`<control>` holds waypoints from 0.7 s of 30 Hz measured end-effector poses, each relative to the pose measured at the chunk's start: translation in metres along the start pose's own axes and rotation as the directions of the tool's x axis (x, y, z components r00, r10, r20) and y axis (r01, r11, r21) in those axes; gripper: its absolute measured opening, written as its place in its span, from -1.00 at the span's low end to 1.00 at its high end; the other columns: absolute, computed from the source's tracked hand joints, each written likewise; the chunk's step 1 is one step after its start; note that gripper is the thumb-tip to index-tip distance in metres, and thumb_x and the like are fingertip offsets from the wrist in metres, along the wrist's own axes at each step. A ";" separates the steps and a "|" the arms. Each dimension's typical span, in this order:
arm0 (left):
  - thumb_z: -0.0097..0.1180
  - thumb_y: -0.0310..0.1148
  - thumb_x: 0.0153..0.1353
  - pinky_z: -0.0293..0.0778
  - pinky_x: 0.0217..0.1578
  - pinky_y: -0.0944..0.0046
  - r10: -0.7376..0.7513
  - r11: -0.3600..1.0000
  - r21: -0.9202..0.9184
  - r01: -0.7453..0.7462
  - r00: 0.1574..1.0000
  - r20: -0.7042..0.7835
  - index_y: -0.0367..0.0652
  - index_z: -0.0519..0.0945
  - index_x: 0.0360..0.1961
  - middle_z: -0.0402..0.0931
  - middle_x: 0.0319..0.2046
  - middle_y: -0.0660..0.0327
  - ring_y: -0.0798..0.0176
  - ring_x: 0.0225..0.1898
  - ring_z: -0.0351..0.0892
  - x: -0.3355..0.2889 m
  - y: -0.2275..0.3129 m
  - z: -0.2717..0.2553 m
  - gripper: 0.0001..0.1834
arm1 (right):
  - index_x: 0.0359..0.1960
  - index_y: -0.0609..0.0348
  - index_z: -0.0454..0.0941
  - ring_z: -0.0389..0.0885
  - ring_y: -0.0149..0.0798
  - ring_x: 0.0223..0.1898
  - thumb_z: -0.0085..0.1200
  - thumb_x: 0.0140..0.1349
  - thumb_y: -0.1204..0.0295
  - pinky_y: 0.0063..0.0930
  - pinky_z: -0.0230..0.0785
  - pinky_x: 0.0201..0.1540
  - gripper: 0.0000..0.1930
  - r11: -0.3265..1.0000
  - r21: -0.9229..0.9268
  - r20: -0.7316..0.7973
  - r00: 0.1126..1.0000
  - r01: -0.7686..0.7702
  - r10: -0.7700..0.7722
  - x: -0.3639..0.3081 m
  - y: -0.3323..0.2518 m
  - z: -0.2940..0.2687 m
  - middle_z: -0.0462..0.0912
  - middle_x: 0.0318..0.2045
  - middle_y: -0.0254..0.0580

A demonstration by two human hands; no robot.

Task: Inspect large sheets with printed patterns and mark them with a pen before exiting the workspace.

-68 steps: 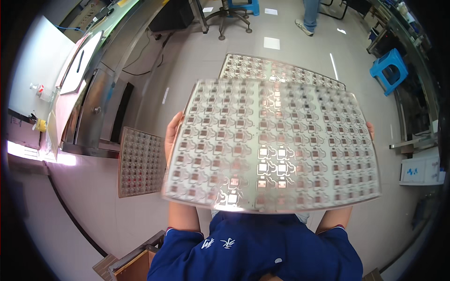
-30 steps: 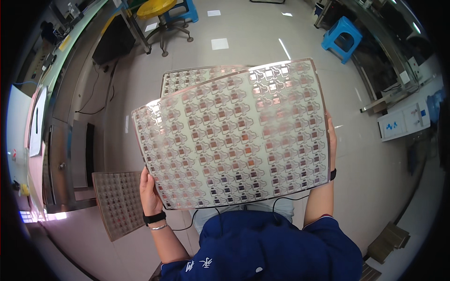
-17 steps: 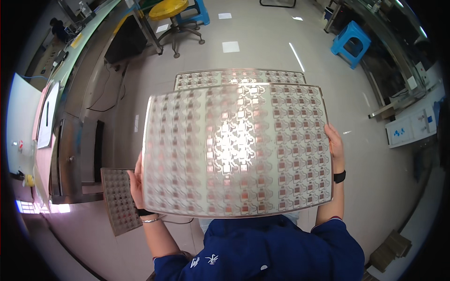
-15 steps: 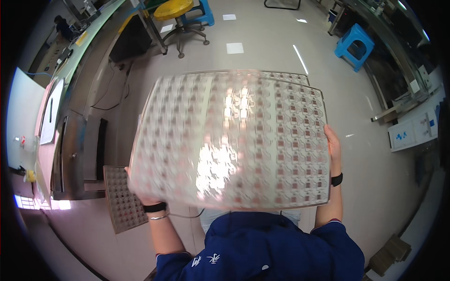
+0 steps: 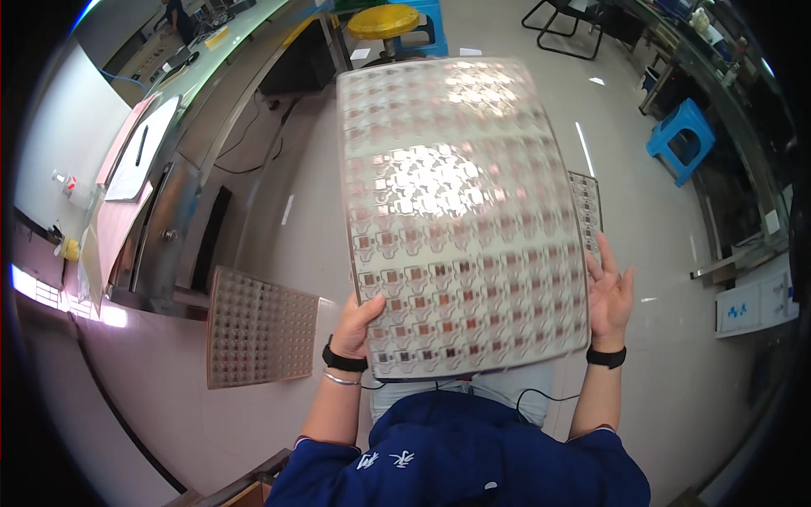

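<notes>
Head: panel (image 5: 469, 245), white shirt lettering (image 5: 403, 460)

A head-worn fisheye looks down toward the floor (image 5: 667, 253).

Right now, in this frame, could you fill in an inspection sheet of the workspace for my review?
Surface: pale floor, showing light reflections.
Job's things: large patterned panel, held above the floor; second panel mostly hidden behind it; third panel low at left.
Clutter: papers and a dark pen at left.
Hands: left hand grips the large patterned panel's left edge, thumb on its face; right hand open at its right edge, contact unclear.
Cables: black cable near the lap.
Surroundings: yellow stool ahead; blue stool at right.
</notes>
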State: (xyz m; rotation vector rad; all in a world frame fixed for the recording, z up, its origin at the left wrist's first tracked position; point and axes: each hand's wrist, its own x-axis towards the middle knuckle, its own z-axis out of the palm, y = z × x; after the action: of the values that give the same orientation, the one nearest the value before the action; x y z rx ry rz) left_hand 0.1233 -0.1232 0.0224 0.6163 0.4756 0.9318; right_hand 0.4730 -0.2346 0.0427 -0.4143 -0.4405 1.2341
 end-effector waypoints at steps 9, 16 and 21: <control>-0.27 0.07 0.30 0.22 0.16 0.02 -0.117 0.966 -0.200 0.163 0.967 0.225 -0.23 0.11 0.26 0.20 0.21 0.06 0.09 0.19 0.25 0.012 0.013 0.007 -0.32 | 0.16 0.29 0.21 0.48 -0.18 0.02 -0.15 0.31 0.41 -0.29 0.38 0.06 -0.60 0.974 -0.215 -0.115 0.993 -0.066 0.042 0.009 0.017 -0.016 0.44 0.06 -0.06; -0.24 0.06 0.30 0.12 0.22 -0.02 0.108 0.955 -0.284 -0.081 0.991 0.080 -0.09 0.10 0.28 0.15 0.25 0.14 0.09 0.27 0.13 -0.002 -0.050 0.003 -0.36 | 0.20 0.26 0.15 0.36 -0.15 0.13 -0.10 0.29 0.46 -0.16 0.25 0.16 -0.55 0.998 -0.066 -0.152 0.988 -0.003 -0.007 0.010 0.070 0.008 0.35 0.13 -0.14; -0.29 -0.17 0.38 0.30 0.12 0.22 0.158 0.984 -0.056 -0.168 0.977 -0.145 -0.27 0.25 0.15 0.35 0.11 0.12 0.25 0.10 0.37 0.002 -0.029 -0.021 -0.55 | 0.20 0.24 0.15 0.32 -0.17 0.16 -0.13 0.31 0.36 -0.16 0.26 0.17 -0.55 0.977 -0.207 -0.144 0.987 0.043 -0.074 -0.002 0.040 -0.013 0.32 0.15 -0.11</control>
State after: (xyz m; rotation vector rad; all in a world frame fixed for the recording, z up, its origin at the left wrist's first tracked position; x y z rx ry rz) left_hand 0.1283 -0.1286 -0.0128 0.5358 0.5225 1.1483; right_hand 0.4475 -0.2262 0.0110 -0.6603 -0.4476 1.0956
